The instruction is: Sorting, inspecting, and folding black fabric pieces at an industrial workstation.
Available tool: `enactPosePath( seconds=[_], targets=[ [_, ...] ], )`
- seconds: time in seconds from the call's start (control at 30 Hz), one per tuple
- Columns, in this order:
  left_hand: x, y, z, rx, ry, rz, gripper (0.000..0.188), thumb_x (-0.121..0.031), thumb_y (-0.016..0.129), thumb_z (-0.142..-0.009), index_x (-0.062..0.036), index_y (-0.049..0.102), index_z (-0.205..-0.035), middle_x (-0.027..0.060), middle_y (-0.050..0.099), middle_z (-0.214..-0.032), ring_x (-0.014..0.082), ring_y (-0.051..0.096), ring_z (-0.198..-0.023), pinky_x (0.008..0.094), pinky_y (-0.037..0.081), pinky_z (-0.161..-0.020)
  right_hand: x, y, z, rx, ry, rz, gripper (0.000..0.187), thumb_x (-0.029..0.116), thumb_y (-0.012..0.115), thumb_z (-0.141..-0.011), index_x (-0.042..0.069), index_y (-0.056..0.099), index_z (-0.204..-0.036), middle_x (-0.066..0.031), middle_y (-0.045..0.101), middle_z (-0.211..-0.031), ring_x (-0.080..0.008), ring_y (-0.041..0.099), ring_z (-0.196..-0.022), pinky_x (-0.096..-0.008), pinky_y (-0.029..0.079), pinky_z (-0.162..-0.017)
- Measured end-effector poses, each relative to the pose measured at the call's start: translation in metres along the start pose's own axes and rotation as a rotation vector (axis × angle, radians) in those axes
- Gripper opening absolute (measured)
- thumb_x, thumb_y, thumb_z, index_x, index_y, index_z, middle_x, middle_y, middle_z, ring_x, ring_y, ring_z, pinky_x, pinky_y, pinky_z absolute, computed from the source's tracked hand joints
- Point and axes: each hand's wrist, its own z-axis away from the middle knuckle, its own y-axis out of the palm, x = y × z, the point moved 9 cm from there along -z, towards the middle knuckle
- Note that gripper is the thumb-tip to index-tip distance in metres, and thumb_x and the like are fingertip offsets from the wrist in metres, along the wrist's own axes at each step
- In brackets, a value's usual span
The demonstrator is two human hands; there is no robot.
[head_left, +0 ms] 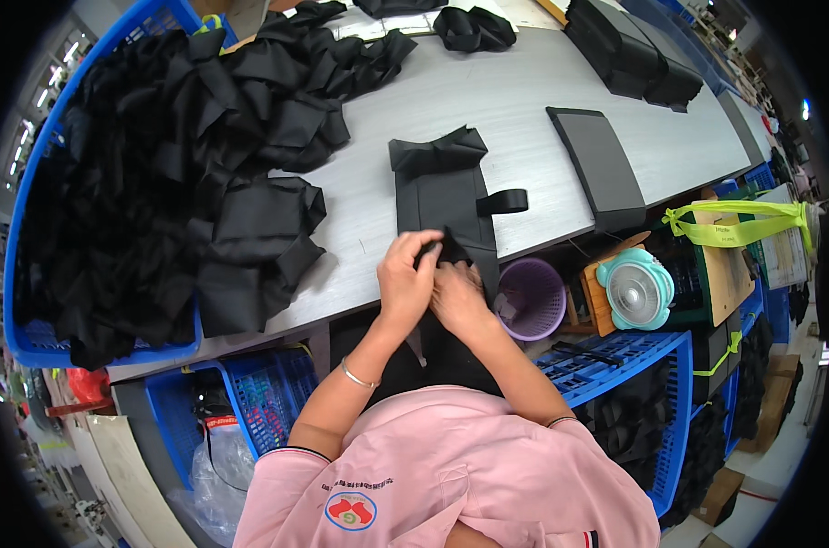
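A long black fabric piece (433, 203) lies lengthwise on the grey table, its far end crumpled up and a short strap loop sticking out on its right side. At its near end, by the table edge, my left hand (407, 281) pinches the fabric between thumb and fingers. Close beside it, my right hand (460, 292) has its fingers curled onto the same fabric, with the fingertips partly hidden. A folded black flap stands up between the two hands.
A blue crate (20, 274) heaped with black fabric pieces fills the left. On the right lie a flat black panel (602, 164) and stacked black pieces (629, 55). A purple bin (547, 315), a turquoise fan (635, 290) and a blue basket (675, 411) stand near my right arm.
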Motion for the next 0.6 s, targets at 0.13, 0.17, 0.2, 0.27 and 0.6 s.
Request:
enactPosePath(
  seconds=[0.13, 0.17, 0.2, 0.27, 0.6],
  targets=[
    [0.016, 0.000, 0.025, 0.209, -0.174, 0.076, 0.018, -0.003, 0.068, -0.088, -0.0020, 0.070, -0.106, 0.0071, 0.069, -0.091, 0.0160, 0.064, -0.079, 0.0264, 0.050, -0.074, -0.033, -0.002, 0.009, 0.016, -0.153, -0.114, 0.027, 0.027, 0.052, -0.098, 0.005, 0.067, -0.099, -0.0191, 0.068, -0.093, -0.0358, 0.065, -0.090, -0.0513, 0.049, -0.082],
    [0.024, -0.004, 0.024, 0.210, -0.171, 0.075, 0.018, -0.003, 0.068, -0.088, -0.0020, 0.070, -0.106, 0.0071, 0.069, -0.091, 0.0160, 0.064, -0.079, 0.0264, 0.050, -0.074, -0.038, -0.005, 0.013, 0.064, -0.026, -0.162, 0.028, 0.028, 0.053, -0.098, 0.005, 0.068, -0.098, -0.0193, 0.069, -0.091, -0.0374, 0.065, -0.089, -0.0518, 0.048, -0.082],
    [0.033, 0.000, 0.024, 0.279, -0.268, 0.286, 0.019, -0.005, 0.068, -0.090, -0.0015, 0.070, -0.108, 0.0050, 0.069, -0.093, 0.0131, 0.063, -0.080, 0.0255, 0.049, -0.075, -0.043, -0.006, 0.019, 0.114, 0.103, -0.209, 0.029, 0.030, 0.053, -0.098, 0.005, 0.069, -0.098, -0.0194, 0.069, -0.088, -0.0390, 0.065, -0.089, -0.0522, 0.048, -0.083],
    [0.030, 0.000, 0.008, 0.331, -0.294, 0.505, 0.025, -0.014, 0.063, -0.097, -0.0002, 0.069, -0.117, 0.0039, 0.069, -0.104, 0.0111, 0.061, -0.090, 0.0255, 0.049, -0.083, -0.025, -0.025, 0.024, -0.031, -0.038, -0.014, 0.029, 0.031, 0.055, -0.098, 0.006, 0.070, -0.096, -0.0198, 0.069, -0.087, -0.0398, 0.064, -0.088, -0.0509, 0.049, -0.083],
    [0.010, 0.080, -0.039, 0.565, 0.485, -0.439, 0.043, -0.017, 0.063, -0.094, -0.0078, 0.057, -0.136, 0.0098, 0.054, -0.143, 0.0326, 0.044, -0.134, 0.0439, 0.033, -0.113, -0.008, -0.011, 0.043, -0.088, -0.137, 0.079, 0.014, 0.020, 0.059, -0.092, 0.007, 0.064, -0.092, -0.0120, 0.062, -0.090, -0.0318, 0.058, -0.093, -0.0498, 0.037, -0.089]
  ],
)
